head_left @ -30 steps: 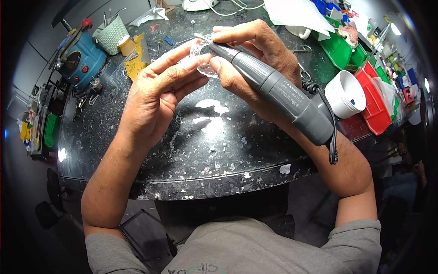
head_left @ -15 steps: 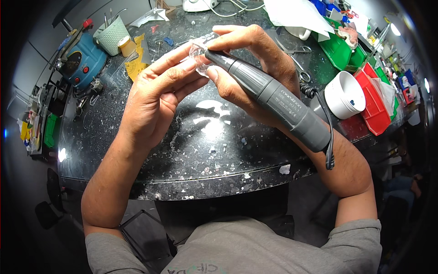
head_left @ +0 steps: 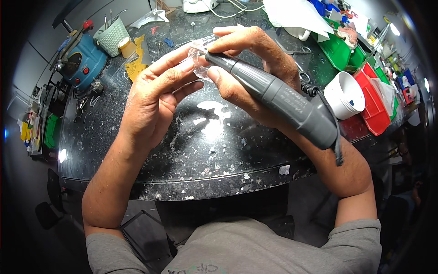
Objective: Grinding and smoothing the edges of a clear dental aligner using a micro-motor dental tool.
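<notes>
Between the fingertips of my left hand is a clear, curved plastic dental aligner, pinched by thumb and fingers. My right hand is closed round a dark grey rotary handpiece, which slants from the aligner down toward my right forearm. The handpiece's narrow tip end meets the aligner's edge area; its bit is too small to make out. My right thumb and forefinger lie close to the aligner as well. A coiled black cord runs from the handpiece's rear end, beside my right wrist.
On the black speckled bench, a white tub and red bin stand right. Farther back are scissors, green bins and white paper. At left sit a blue machine, a tool cup and a yellow wrapper.
The handpiece has rolled a little in my right hand, and its rear end and cord have shifted right. The aligner has tilted slightly; my left lower fingers have drawn back a little.
</notes>
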A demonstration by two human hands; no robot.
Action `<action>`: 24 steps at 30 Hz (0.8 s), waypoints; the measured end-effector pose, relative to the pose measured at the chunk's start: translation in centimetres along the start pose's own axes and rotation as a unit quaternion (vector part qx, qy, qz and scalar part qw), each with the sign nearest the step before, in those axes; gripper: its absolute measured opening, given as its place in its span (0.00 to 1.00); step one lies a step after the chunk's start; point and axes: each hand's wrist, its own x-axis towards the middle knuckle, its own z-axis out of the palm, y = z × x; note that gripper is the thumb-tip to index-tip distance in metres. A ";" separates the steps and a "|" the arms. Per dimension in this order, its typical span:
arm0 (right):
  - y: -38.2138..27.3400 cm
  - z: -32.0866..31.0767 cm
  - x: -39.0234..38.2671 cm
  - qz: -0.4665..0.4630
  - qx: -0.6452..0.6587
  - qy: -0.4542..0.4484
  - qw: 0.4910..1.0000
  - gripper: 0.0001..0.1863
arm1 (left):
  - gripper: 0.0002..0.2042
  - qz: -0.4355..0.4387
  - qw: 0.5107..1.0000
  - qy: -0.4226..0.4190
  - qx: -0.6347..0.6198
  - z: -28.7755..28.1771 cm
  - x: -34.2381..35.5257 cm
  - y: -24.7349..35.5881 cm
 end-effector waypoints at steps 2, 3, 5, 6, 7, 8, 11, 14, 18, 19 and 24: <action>0.2 0.0 -0.1 -0.010 -0.010 -0.004 1.000 0.17 | 0.21 0.001 1.000 0.002 0.005 0.2 0.0 0.0; 0.3 0.0 -0.1 -0.020 -0.018 -0.008 1.000 0.17 | 0.21 0.002 1.000 0.005 0.011 0.3 0.1 0.0; 0.2 0.0 0.0 -0.022 -0.015 -0.009 1.000 0.17 | 0.21 0.005 1.000 0.012 0.019 0.2 0.1 0.0; 0.2 0.0 0.1 -0.024 -0.012 -0.010 1.000 0.17 | 0.21 0.008 0.999 0.019 0.027 0.1 0.0 -0.1; 0.2 0.0 0.0 -0.024 -0.013 -0.010 1.000 0.17 | 0.21 0.008 0.999 0.019 0.027 0.2 0.1 -0.1; 0.3 0.0 0.0 -0.025 -0.015 -0.011 1.000 0.17 | 0.21 0.019 0.999 0.019 0.044 0.3 0.1 0.0; 0.3 -0.1 0.1 -0.048 -0.006 -0.012 0.999 0.17 | 0.20 0.037 0.996 0.023 0.072 0.5 0.1 0.0; 0.1 -0.1 0.1 -0.022 0.002 -0.010 1.000 0.17 | 0.20 0.053 0.994 0.027 0.093 0.6 0.1 0.1; -0.1 -0.5 0.2 -0.030 -0.013 -0.054 0.998 0.17 | 0.20 0.063 0.993 0.028 0.099 0.6 0.1 0.2; 0.2 -0.1 0.1 -0.023 0.010 -0.026 0.999 0.17 | 0.20 0.063 0.993 0.028 0.099 0.6 0.1 0.3; 0.2 -0.4 0.2 -0.027 0.020 -0.041 0.999 0.16 | 0.20 0.053 0.996 0.026 0.060 0.6 0.2 0.2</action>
